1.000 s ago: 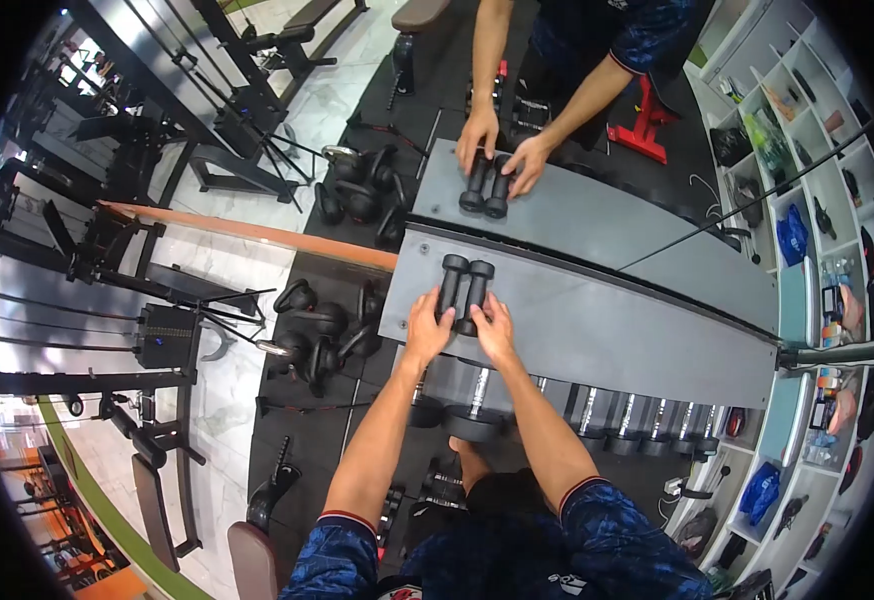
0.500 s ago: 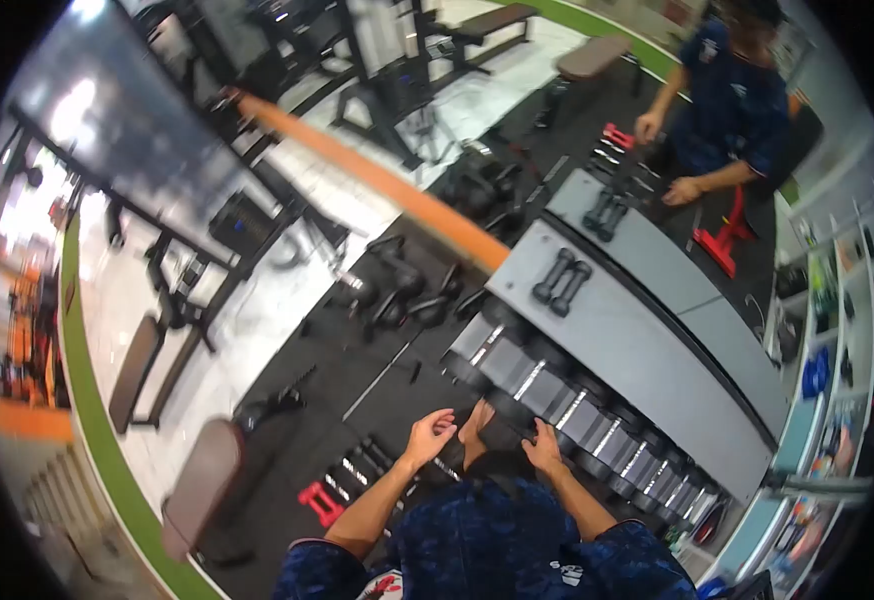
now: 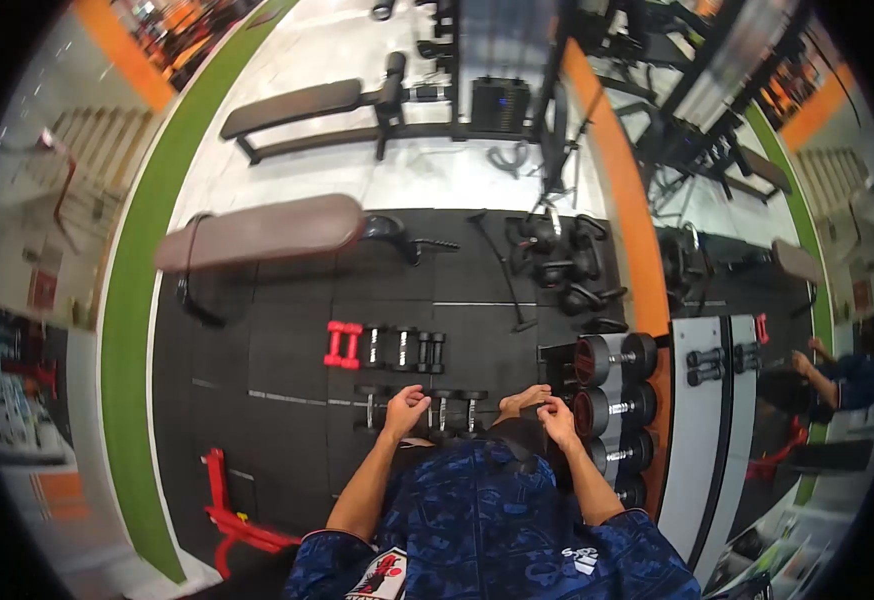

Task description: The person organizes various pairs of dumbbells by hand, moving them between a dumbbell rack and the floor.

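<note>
My left hand (image 3: 407,410) hovers over a row of dumbbells (image 3: 471,410) with black ends and silver handles on the floor. Its fingers are loosely bent, and nothing shows in them. Across from it, my right hand (image 3: 559,424) hangs in the air just left of the large round dumbbells (image 3: 615,408) on a rack. Those fingers are also loosely curled and hold nothing I can see. Farther out on the floor lie a red pair of dumbbells (image 3: 343,344) and several dark ones (image 3: 404,349). A bare foot (image 3: 525,398) shows between my hands.
A brown padded bench (image 3: 267,232) stands ahead left; kettlebells (image 3: 557,265) cluster ahead right. Small black dumbbells (image 3: 705,366) rest on the grey rack top (image 3: 690,450), beside a mirror. A red metal frame (image 3: 229,515) is at lower left. A weight machine (image 3: 502,100) stands beyond.
My view has swung left, so the rack and mirror now sit at the right and the bench lies ahead. Both hands remain raised before my body, holding nothing visible.
</note>
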